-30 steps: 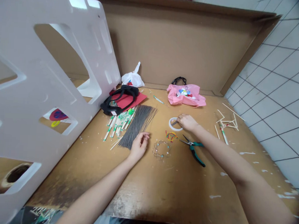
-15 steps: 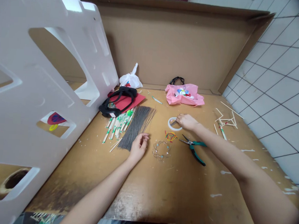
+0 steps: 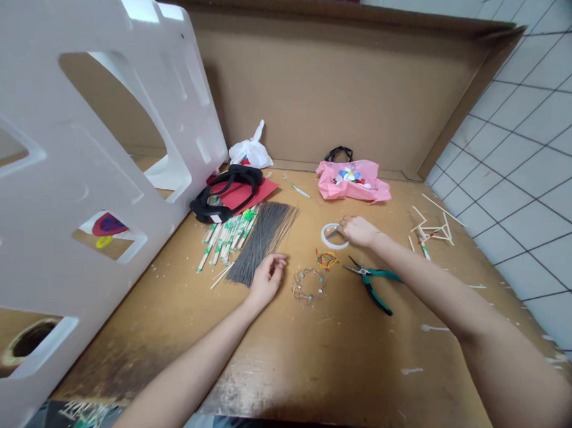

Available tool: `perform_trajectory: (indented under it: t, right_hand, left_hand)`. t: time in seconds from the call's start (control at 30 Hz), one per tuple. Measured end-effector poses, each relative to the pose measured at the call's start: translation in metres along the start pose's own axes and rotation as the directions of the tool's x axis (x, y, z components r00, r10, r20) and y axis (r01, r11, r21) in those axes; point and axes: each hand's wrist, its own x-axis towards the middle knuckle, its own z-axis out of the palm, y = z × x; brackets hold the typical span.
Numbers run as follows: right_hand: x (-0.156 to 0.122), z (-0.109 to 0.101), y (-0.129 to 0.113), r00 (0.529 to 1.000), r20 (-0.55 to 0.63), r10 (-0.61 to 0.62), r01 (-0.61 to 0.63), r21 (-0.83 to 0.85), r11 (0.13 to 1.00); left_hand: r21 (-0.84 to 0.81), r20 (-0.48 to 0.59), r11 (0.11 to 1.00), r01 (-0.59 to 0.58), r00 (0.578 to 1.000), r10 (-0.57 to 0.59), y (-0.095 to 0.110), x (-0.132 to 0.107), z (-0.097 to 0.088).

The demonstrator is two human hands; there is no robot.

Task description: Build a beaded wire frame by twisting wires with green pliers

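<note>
My left hand [image 3: 266, 278] rests on the table, fingers loosely curled and holding nothing, beside the lower right edge of a bundle of thin grey wires [image 3: 258, 244]. A bracelet-like ring of twisted wire with small beads [image 3: 308, 287] lies just to its right. My right hand [image 3: 356, 230] reaches to the right edge of a white tape-like ring [image 3: 334, 245]. Its fingers are drawn together, and their tips are partly hidden. A small dark flat piece [image 3: 331, 233] shows inside the ring, by the fingertips. Green-handled pliers [image 3: 375, 289] lie with jaws apart below my right forearm, near coloured rubber bands [image 3: 327, 260].
Left of the wires are wrapped sticks [image 3: 222, 242], a black strap headset [image 3: 204, 208] and red sheet [image 3: 265, 190]. A white bag [image 3: 251, 153] and pink bag [image 3: 333, 188] stand behind. A stick frame [image 3: 436, 234] lies right. A white plastic panel [image 3: 128, 116] rises left.
My right hand stays at the white ring with only a slight shift. My left hand and the things on the table look the same; the view has moved slightly.
</note>
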Motion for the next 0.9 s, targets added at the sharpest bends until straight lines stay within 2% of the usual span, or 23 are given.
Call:
perform_trajectory:
  t: [0.2,0.37,0.57,0.67,0.77,0.83,0.9]
  right_hand:
    - [-0.004,-0.007,-0.007,0.994,-0.014,0.112,-0.109,0.137,0.985]
    - [-0.004,-0.019,-0.016,0.963,-0.001,0.269,-0.254,0.323,0.912]
    - [-0.015,-0.036,-0.033,0.955,0.059,0.291,-0.278,0.525,0.805]
    - [-0.023,-0.044,-0.052,0.958,0.052,0.282,-0.263,0.552,0.791]
    - [-0.025,-0.056,-0.078,0.966,0.040,0.255,-0.237,0.535,0.811]
    - [-0.024,-0.065,-0.095,0.972,0.028,0.234,-0.216,0.505,0.835]
    - [-0.022,-0.072,-0.111,0.975,0.009,0.223,-0.200,0.475,0.857]
  left_hand:
    - [-0.030,-0.001,1.000,0.010,1.000,-0.010,0.000,0.001,0.000]
    - [-0.025,0.014,1.000,0.002,1.000,-0.001,-0.001,0.000,0.000]
    - [0.151,-0.017,0.982,-0.114,0.993,0.118,0.005,0.001,-0.005]
    - [0.347,0.035,0.901,-0.260,0.964,0.265,0.026,0.004,-0.005]
    - [0.503,0.211,0.750,-0.429,0.903,0.375,0.058,0.010,0.003]
    - [0.601,0.342,0.628,-0.494,0.869,0.357,0.079,0.014,0.011]
    - [0.691,0.423,0.542,-0.479,0.875,0.234,0.096,0.019,0.020]
